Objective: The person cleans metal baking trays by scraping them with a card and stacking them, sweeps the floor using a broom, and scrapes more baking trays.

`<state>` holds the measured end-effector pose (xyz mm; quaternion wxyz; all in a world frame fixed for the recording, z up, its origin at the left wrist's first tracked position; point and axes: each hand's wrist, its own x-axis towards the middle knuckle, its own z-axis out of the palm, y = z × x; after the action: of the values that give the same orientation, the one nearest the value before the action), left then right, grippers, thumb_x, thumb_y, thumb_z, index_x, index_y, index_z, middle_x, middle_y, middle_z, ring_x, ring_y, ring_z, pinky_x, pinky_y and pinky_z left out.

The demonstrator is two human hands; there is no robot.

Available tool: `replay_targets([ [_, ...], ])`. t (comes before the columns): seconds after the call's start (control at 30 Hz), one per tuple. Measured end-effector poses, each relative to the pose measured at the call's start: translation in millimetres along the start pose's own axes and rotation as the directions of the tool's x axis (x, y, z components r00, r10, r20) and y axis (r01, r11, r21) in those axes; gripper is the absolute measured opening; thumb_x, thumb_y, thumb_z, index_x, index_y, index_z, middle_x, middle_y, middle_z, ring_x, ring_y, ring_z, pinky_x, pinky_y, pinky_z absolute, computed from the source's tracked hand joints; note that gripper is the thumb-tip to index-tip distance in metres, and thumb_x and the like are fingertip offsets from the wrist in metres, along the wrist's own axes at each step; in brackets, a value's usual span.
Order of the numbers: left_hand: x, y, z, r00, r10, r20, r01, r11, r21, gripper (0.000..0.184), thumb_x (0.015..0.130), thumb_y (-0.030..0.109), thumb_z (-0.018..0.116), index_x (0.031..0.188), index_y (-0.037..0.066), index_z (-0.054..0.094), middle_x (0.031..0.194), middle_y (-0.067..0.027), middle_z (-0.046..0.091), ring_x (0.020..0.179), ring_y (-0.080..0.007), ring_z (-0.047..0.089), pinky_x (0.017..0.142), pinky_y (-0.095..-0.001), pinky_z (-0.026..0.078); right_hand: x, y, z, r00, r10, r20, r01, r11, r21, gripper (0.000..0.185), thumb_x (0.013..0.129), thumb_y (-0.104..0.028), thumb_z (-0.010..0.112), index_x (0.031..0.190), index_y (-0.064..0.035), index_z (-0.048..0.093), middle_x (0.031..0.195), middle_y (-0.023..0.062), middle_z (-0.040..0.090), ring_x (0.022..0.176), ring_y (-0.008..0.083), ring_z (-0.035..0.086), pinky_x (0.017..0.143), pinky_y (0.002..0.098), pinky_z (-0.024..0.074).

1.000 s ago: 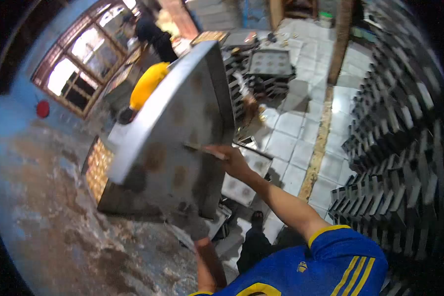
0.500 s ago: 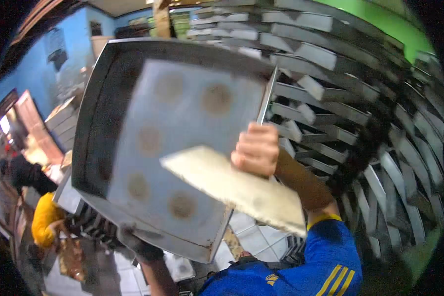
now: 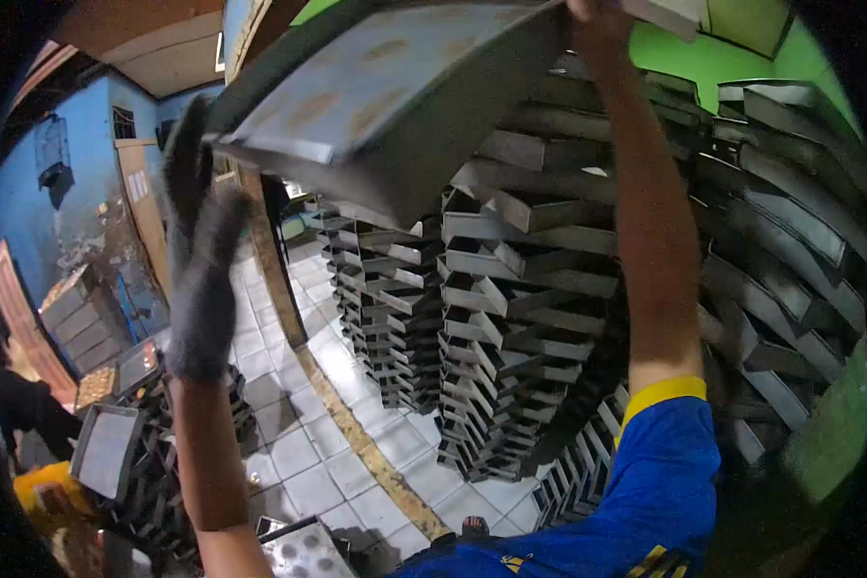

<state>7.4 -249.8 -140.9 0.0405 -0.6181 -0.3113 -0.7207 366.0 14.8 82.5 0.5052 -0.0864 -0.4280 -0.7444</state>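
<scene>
Currently, one metal tray, deep-sided, its inner base marked with brown round stains; raised high and tilted, apart from the stacks. Left hand: dark-gloved, motion-blurred, grasping the tray at its near left corner. Right hand: bare, at the tray's right end, cut by the upper edge of view; whether its fingers are clenched cannot be told. Pale flat piece: one, beside the right hand; its hold unclear.

Step in hand, as judged: an overhead lift by the person. Such a hold calls for support at both ends, a steady tilt and clearance from the stacks.

Surroundings: stacked trays, crisscrossed, tall, ahead and to the right; white tiled floor; spotted tray, low, near the bottom edge; blue wall, left.
</scene>
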Motion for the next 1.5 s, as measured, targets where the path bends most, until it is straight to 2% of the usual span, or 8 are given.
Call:
replay_targets([
  [0.1,16,11,62,0.885,0.418,0.205,-0.465,0.794,0.391,0.105,0.064,0.026,0.091,0.152,0.015,0.035,0.154,-0.0112,0.039,0.140,-0.0310,0.039,0.112,-0.0446,0.038,-14,20,27,0.778,0.545,-0.315,-0.040,0.542,0.839,0.038,0.100,-0.004,0.047,0.135,0.0108,0.049,0.132,0.0296,0.057,0.119,0.0437,0.060,0.102,0.0471,0.0507],
  [0.17,51,-15,100,0.793,0.594,0.131,-0.567,0.645,0.513,0.090,0.067,0.020,0.089,0.144,0.013,0.044,0.143,-0.0112,0.052,0.127,-0.0333,0.053,0.106,-0.0434,0.044,-39,69,19,0.975,0.065,-0.214,-0.057,0.997,0.043,0.036,0.099,-0.003,0.051,0.131,0.0119,0.052,0.127,0.0301,0.060,0.116,0.0434,0.062,0.100,0.0487,0.0511],
  [0.47,207,-35,229,0.676,0.683,0.276,-0.727,0.557,0.401,0.030,0.080,0.009,0.070,0.104,0.007,0.053,0.099,-0.0160,0.060,0.094,-0.0371,0.063,0.076,-0.0439,0.050,-102,135,84,0.971,0.238,0.029,-0.237,0.971,-0.044,0.034,0.100,-0.018,0.048,0.123,0.0050,0.057,0.116,0.0273,0.064,0.108,0.0416,0.063,0.093,0.0485,0.0513],
  [0.83,325,-169,372,0.480,0.830,0.284,-0.824,0.317,0.469,0.053,0.086,0.014,0.063,0.137,0.007,0.050,0.133,-0.0184,0.060,0.120,-0.0348,0.060,0.099,-0.0388,0.049,-198,175,190,0.547,0.571,0.612,-0.571,0.789,-0.226,0.062,0.103,-0.053,0.035,0.134,-0.0033,0.054,0.116,0.0293,0.065,0.112,0.0441,0.062,0.101,0.0522,0.0471],
  [0.97,347,-188,389,0.689,0.572,0.444,-0.717,0.625,0.308,0.066,0.084,0.019,0.070,0.143,0.008,0.043,0.134,-0.0207,0.058,0.124,-0.0353,0.057,0.106,-0.0406,0.045,-226,188,225,0.350,0.424,0.835,-0.579,0.799,-0.162,0.084,0.096,-0.070,0.033,0.144,-0.0031,0.045,0.135,0.0318,0.054,0.127,0.0461,0.052,0.112,0.0502,0.0368],
  [1.17,353,-176,340,0.683,0.299,0.666,-0.673,0.613,0.415,0.057,0.088,0.017,0.066,0.142,0.012,0.047,0.124,-0.0207,0.063,0.115,-0.0314,0.062,0.102,-0.0396,0.046,-226,189,213,0.561,0.555,0.614,-0.476,0.824,-0.309,0.058,0.101,-0.045,0.041,0.145,-0.0077,0.045,0.122,0.0264,0.064,0.112,0.0436,0.062,0.097,0.0512,0.0491],
  [1.3,267,-143,286,0.638,0.667,0.385,-0.758,0.456,0.466,0.067,0.093,0.027,0.060,0.145,-0.008,0.035,0.141,-0.0303,0.049,0.133,-0.0376,0.048,0.113,-0.0443,0.039,-201,184,154,0.838,0.535,0.110,-0.524,0.844,-0.113,0.050,0.103,-0.027,0.045,0.148,-0.0076,0.040,0.121,0.0198,0.064,0.101,0.0342,0.066,0.087,0.0463,0.0543],
  [1.5,10,-184,174,0.727,0.125,0.675,-0.095,0.992,-0.082,0.064,0.089,0.014,0.072,0.146,0.005,0.044,0.136,-0.0148,0.056,0.128,-0.0250,0.052,0.110,-0.0405,0.039,-81,14,-30,0.146,0.979,-0.141,-0.605,0.201,0.770,0.056,0.103,-0.043,0.039,0.134,0.0024,0.047,0.131,0.0228,0.055,0.104,0.0371,0.066,0.086,0.0499,0.0593],
])
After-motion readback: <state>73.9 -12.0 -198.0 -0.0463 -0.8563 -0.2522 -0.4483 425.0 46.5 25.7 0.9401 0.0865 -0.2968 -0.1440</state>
